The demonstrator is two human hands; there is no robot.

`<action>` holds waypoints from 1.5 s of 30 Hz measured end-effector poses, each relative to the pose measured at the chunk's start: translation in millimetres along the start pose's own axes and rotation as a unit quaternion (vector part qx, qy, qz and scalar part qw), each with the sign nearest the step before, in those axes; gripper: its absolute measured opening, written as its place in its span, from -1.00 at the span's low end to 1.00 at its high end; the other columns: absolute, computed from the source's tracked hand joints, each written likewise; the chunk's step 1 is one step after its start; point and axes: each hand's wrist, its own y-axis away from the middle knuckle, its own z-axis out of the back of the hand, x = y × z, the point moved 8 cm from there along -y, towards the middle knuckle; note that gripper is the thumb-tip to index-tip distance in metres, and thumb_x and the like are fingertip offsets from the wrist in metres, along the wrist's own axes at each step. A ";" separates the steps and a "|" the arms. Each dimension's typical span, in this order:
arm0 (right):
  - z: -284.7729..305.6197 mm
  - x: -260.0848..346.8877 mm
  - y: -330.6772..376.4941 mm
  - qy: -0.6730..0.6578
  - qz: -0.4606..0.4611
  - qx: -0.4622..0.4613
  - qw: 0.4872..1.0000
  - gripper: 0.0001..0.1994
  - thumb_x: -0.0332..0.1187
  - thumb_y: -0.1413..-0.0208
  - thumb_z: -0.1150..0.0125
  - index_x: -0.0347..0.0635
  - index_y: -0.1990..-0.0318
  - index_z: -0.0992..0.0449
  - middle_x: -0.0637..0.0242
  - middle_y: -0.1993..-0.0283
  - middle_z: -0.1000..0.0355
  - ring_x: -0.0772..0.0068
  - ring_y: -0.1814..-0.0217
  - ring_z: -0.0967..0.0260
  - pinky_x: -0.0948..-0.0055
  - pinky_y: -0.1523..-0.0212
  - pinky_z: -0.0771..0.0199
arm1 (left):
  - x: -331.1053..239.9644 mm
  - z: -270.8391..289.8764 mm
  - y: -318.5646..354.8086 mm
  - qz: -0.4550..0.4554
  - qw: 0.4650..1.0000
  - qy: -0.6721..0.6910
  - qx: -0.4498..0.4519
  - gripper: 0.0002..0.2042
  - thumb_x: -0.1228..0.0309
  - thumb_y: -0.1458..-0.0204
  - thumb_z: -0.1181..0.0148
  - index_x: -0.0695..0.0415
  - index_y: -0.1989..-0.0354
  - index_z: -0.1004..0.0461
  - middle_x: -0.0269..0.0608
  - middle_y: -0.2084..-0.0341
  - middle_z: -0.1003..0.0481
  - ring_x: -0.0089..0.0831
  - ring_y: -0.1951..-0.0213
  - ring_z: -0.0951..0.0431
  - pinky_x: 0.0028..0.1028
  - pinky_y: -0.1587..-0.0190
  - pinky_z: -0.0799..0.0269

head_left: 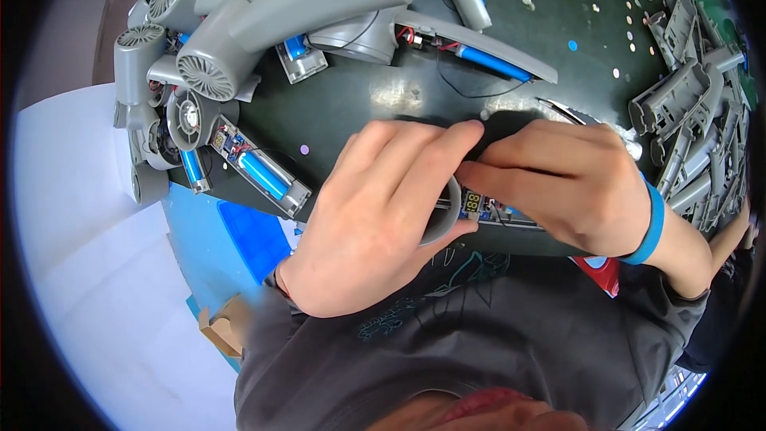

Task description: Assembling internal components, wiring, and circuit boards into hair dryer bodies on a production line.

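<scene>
In front of my chest is an opened grey handheld fan (452, 219), its round head ring partly in sight. My left hand (375, 215) wraps round that head, thumb on the near side and fingers over the far side. A small circuit board with a digit display (472, 203) shows between my hands, on the handle part. Over this handle my right hand (566, 179) is closed, its fingertips pressed together beside the ring. Whatever those fingertips pinch is hidden. Most of the handle lies out of sight beneath the right hand.
Grey fan bodies (211, 64) pile up at the far left. Open handle halves with blue batteries lie at the left (263, 174) and far middle (495, 62). Empty grey shells (686, 104) heap up at the right. Tweezers (562, 110) lie beyond my right hand on the dark table (351, 104).
</scene>
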 end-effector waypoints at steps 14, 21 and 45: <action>-2.4 4.1 -4.2 0.037 0.023 0.071 0.997 -0.72 -0.48 0.17 -0.37 -0.21 0.19 -0.67 0.26 0.20 -0.55 0.25 0.28 -0.54 0.37 0.35 -0.58 | -2.8 0.8 -4.3 0.013 1.000 -0.009 0.007 -0.28 0.43 0.42 -0.59 0.16 -0.10 -0.50 -0.16 0.21 -0.56 -0.10 0.15 -0.52 -0.21 0.10 -0.46; -2.4 -0.9 8.5 -0.017 -0.015 0.034 0.999 -0.67 -0.52 0.11 -0.35 -0.16 0.10 -0.68 0.23 0.11 -0.55 0.21 0.20 -0.54 0.30 0.28 -0.58 | 1.0 -1.1 -0.3 0.025 1.000 0.006 0.014 -0.28 0.43 0.42 -0.60 0.13 -0.10 -0.50 -0.21 0.22 -0.56 -0.10 0.15 -0.50 -0.20 0.09 -0.45; 114.1 -29.2 78.5 0.386 -0.282 0.136 0.868 -0.42 -0.72 0.16 -0.27 -0.21 -0.14 -0.52 0.19 -0.31 -0.41 -0.10 -0.52 -0.13 -0.01 -0.43 -0.23 | 2.4 7.1 -4.5 -0.070 0.997 -0.018 0.041 -0.34 0.28 0.38 -0.57 0.23 -0.01 -0.52 -0.03 -0.01 -0.51 0.01 -0.02 -0.51 -0.16 -0.05 -0.44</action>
